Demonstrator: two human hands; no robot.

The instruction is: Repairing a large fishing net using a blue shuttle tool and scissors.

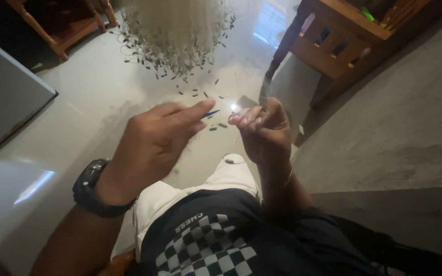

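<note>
- Tool (212, 113), a thin blue thing, sits between your two hands above the pale floor (93, 97); your left hand (154, 145) pinches its near end between thumb and forefinger, so the left grip is clenched on it.
- Your right hand (262, 128) is raised beside it, fingers curled toward the tool's tip. It may be pinching a fine thread or small piece, but the glare there is too strong, so I cannot tell whether that grip holds anything.
- Keep both hands close together and low over your lap (221, 189), so that anything dropped lands on the white cloth and not among the scattered bits (216, 125) on the floor.
- Steady the left wrist, watch (90, 186) side down, and move only the fingertips.
- Turn slightly away from the bright reflection, so you can see the tip.
- The pile (175, 36) of small dark-and-white pieces lies well ahead of you; reach for it only with a free hand.
</note>
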